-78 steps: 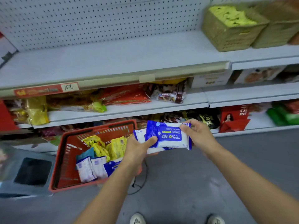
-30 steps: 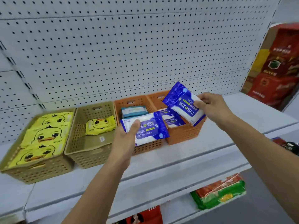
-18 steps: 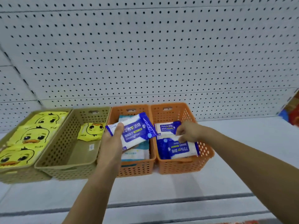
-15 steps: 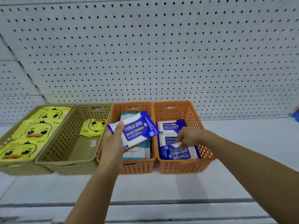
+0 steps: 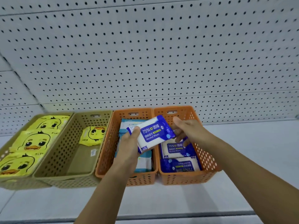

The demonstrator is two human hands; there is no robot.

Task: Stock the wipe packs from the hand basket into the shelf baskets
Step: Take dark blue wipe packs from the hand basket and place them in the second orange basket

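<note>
**Blue alcohol wipe pack** [image 5: 152, 134]: one, held tilted in the air above the two orange baskets, over their shared walls, label up.
**Left hand** [image 5: 129, 147]: grips the pack's left end, thumb on top, fingers curled beneath.
**Right hand** [image 5: 187, 128]: at the pack's right end; fingers curled under that corner, thumb lifted off it. Whether it has hold of the pack cannot be told.
**Right orange basket** [image 5: 205, 159]: two blue packs lying flat inside, one toward the back [image 5: 177, 149], one at the front [image 5: 181, 165].
**Left orange basket** [image 5: 106, 143]: touching the right one; pale blue packs [image 5: 144, 162] inside.
**Tan basket** [image 5: 64, 151]: next leftward; one yellow duck pack [image 5: 93, 135] at its back end.
**Far-left tan basket** [image 5: 16, 183]: a row of three duck packs [image 5: 30, 141].
**Shelf** [image 5: 242, 159]: white; all four baskets stand in a row toward its back edge, against the pegboard [image 5: 145, 54].
</note>
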